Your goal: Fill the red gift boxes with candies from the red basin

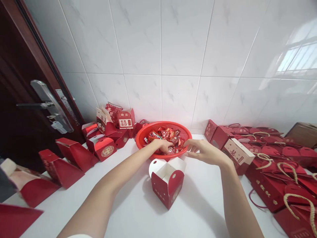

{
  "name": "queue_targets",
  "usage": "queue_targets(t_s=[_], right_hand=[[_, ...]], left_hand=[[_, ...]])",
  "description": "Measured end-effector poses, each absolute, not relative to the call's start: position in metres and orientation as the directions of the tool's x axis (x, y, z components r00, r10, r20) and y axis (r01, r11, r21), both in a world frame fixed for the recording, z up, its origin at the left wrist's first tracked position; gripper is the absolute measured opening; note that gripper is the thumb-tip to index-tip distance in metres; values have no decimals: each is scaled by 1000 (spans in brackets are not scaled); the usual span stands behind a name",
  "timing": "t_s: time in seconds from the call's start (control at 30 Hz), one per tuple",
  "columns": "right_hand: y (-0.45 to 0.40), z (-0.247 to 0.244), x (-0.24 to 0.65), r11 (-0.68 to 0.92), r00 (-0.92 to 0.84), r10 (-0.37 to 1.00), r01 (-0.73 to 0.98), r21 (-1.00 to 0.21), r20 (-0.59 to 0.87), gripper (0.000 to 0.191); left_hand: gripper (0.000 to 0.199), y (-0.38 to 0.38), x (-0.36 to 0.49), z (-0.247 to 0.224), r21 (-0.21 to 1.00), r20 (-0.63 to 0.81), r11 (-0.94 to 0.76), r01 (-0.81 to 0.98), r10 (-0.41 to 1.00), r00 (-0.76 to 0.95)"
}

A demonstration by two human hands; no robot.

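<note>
A red plastic basket (187,127) stands near the wall with many wrapped candies (164,134) in it. My left hand (165,146) reaches over the front rim into the candies; its fingertips are down among them, so what they hold, if anything, is hidden. At the basket's right rim is my right hand (201,151), its fingers apart and slightly bent, with nothing seen in them. In front of the basket, between my forearms, a red box (168,186) with white inside stands upright, its top flaps open. No contents show inside it.
Open red boxes (71,162) line the left side of the white table (128,211), with more stacked at the back left. Rows of closed red boxes with rope handles (272,185) fill the right side. A tiled wall rises behind; a dark door is at left.
</note>
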State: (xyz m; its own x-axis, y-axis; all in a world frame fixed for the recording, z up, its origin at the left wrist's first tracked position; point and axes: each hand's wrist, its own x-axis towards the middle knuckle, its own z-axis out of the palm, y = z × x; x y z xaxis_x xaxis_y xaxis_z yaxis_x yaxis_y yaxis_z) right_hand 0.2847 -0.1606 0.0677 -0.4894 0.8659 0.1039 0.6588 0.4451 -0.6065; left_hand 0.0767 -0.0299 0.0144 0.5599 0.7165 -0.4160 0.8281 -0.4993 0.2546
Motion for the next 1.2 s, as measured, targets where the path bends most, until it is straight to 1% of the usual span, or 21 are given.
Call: queue_targets(t_s=[0.03,0.13,0.23,0.3,0.4,0.47,0.53,0.6,0.7,0.77,0.87,0.97,1.07,1.13,1.2], right_hand=[[-160,67,285,441,-481,870,663,-605,107,22],[-158,64,286,429,-460,881,669,-607,116,21],[-155,62,286,436,-461,878,653,-619,133,20],[-150,59,284,456,-469,868,618,-640,166,19],[-133,48,277,468,-450,862,525,-711,235,16],[-114,38,270,462,-403,868,445,-767,289,14],[-91,27,261,470,-325,875,389,-792,359,12],[-69,17,251,453,-247,889,365,-813,385,11],[-45,5,240,399,-120,917,354,-846,382,12],[-35,-2,235,375,-80,925,346,-860,371,12],[-30,-9,233,368,-101,930,290,-884,353,10],[-30,-12,236,324,-167,940,158,-933,298,13],[-31,-12,240,272,-186,948,56,-961,258,17],[-32,-12,241,263,-184,949,17,-965,256,18],[-32,-12,241,262,-181,949,1,-965,257,18]], left_hand=[[77,-27,79,13,265,-405,-482,835,731,550],[58,-21,80,10,312,-363,-464,829,748,555],[49,-20,75,7,358,-360,-450,818,742,566],[49,-19,71,6,391,-348,-442,807,741,575],[50,-19,66,6,427,-319,-436,792,747,583],[50,-18,65,7,437,-310,-438,786,746,589],[49,-17,66,8,428,-314,-447,786,742,592],[53,-17,67,9,398,-333,-462,792,732,595],[65,-20,69,10,350,-418,-473,809,694,586],[69,-22,69,10,331,-467,-473,816,670,577],[68,-24,69,9,338,-461,-509,792,644,611],[64,-24,68,9,361,-440,-542,759,619,651],[56,-24,68,11,400,-424,-546,736,602,677],[52,-24,69,11,435,-408,-536,723,599,689],[51,-24,69,10,453,-400,-532,716,596,696]])
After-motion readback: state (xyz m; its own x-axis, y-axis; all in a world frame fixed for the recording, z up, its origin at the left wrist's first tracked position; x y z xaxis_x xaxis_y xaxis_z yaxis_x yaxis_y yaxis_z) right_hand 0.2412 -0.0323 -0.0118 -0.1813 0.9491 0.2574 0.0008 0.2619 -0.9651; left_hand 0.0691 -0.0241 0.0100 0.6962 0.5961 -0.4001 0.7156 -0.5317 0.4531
